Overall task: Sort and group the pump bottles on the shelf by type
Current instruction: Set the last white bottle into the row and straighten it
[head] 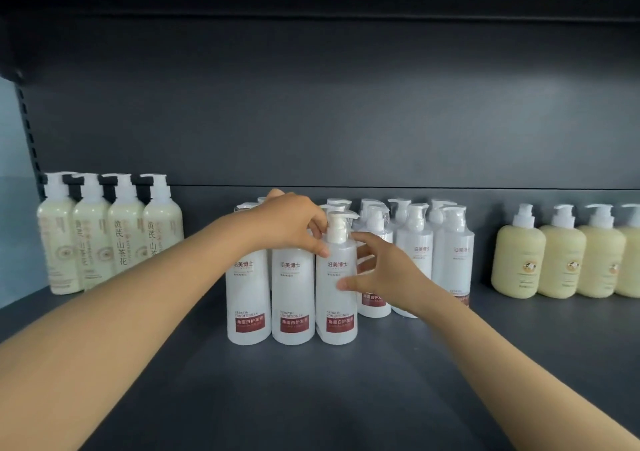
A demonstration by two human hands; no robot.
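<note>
Several white pump bottles with red labels stand clustered mid-shelf. Three form a front row; the rightmost of these, a white bottle [336, 288], stands upright between my hands. My left hand [291, 222] curls over the bottle tops, its thumb and fingers at this bottle's shoulder by the pump neck. My right hand [384, 274] reaches from the right, thumb on the bottle's side and fingers spread behind it. More white bottles [415, 253] stand behind and to the right.
Several tall pale-green pump bottles [121, 232] line the back left of the dark shelf [311, 398]. Squat yellow pump bottles [561, 260] stand in a row at the right. A dark back panel rises behind and an upper shelf hangs overhead.
</note>
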